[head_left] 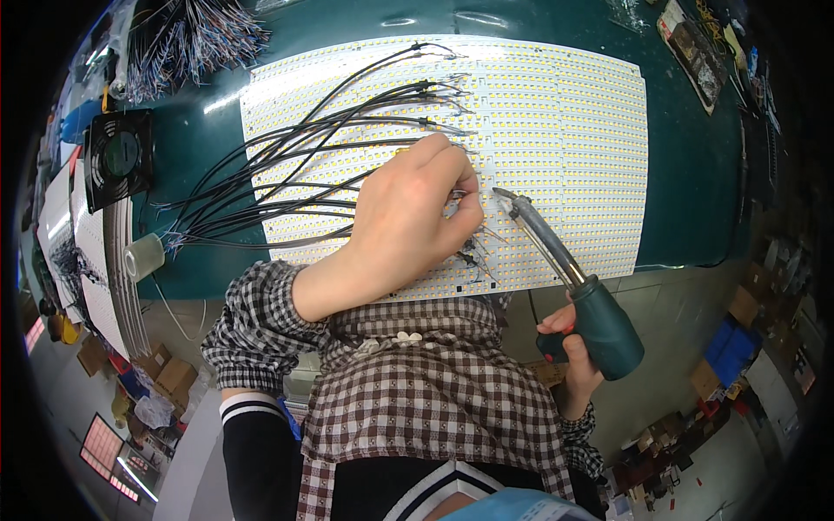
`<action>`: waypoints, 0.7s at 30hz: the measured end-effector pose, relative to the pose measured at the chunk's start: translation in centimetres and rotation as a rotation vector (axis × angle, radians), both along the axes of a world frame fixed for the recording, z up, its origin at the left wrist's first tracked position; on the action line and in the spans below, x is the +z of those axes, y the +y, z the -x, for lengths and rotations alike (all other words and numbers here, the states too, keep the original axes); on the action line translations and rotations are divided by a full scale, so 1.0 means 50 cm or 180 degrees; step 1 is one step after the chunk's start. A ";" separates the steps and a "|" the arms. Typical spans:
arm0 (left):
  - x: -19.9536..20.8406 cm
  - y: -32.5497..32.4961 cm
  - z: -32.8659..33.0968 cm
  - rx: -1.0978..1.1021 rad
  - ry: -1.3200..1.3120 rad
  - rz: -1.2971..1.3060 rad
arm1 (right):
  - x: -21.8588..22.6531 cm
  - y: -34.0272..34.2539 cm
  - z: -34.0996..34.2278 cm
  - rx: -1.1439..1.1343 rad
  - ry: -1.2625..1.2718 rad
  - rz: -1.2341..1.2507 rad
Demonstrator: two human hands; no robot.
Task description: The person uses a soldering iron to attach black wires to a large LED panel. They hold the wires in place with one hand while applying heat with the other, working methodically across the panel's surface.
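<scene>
A white LED board panel (599, 156) lies on the green table, covered with rows of small yellow chips. Several black cables (304, 143) fan across it from the left, their thin stripped ends lying along the panel's middle strip. Above these ends my left hand (408, 204) is closed in a pinch on a wire, mostly covered by the fingers. Wrapped round the handle of a green soldering gun (608, 330), my right hand (578, 356) is at the near right. The gun's metal tip points up and left, close to my left fingertips; whether it touches the panel I cannot tell.
A black fan (119, 160) stands at the table's left edge, near a translucent cylinder (144, 257) by the cable ends. A bundle of colored wires (195, 43) lies at the far left. At the far right rests a dark, stained block (693, 61). Stacked white panels (100, 252) stand at left.
</scene>
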State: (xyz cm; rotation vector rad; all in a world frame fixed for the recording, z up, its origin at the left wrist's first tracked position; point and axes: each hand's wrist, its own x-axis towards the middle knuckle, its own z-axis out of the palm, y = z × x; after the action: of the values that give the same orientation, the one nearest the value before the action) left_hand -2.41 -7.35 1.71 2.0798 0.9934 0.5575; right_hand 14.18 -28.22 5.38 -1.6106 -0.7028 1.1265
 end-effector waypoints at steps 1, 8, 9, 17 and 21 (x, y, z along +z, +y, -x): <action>-0.001 0.000 0.000 0.0008 0.0009 -0.0004 | 0.000 -0.001 0.000 -0.0014 0.0019 0.0001; 0.008 -0.005 0.010 -0.0140 0.0210 0.0044 | -0.006 -0.011 -0.005 -0.0137 -0.0062 -0.0165; 0.011 -0.008 0.017 -0.0210 0.0080 -0.0487 | -0.006 -0.016 -0.005 -0.0174 -0.0067 -0.0209; 0.057 -0.032 0.071 -0.0768 0.0763 -0.1023 | -0.012 -0.013 -0.014 -0.0374 -0.0215 -0.0451; 0.077 -0.058 0.080 -0.0976 0.1002 -0.0992 | -0.010 -0.018 -0.017 -0.0340 -0.0242 -0.0528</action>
State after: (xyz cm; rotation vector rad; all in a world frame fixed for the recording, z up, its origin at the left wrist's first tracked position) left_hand -6.41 -10.27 5.55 2.5977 0.7675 0.2405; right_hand 15.05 -29.11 4.88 -1.5372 -0.7313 0.9100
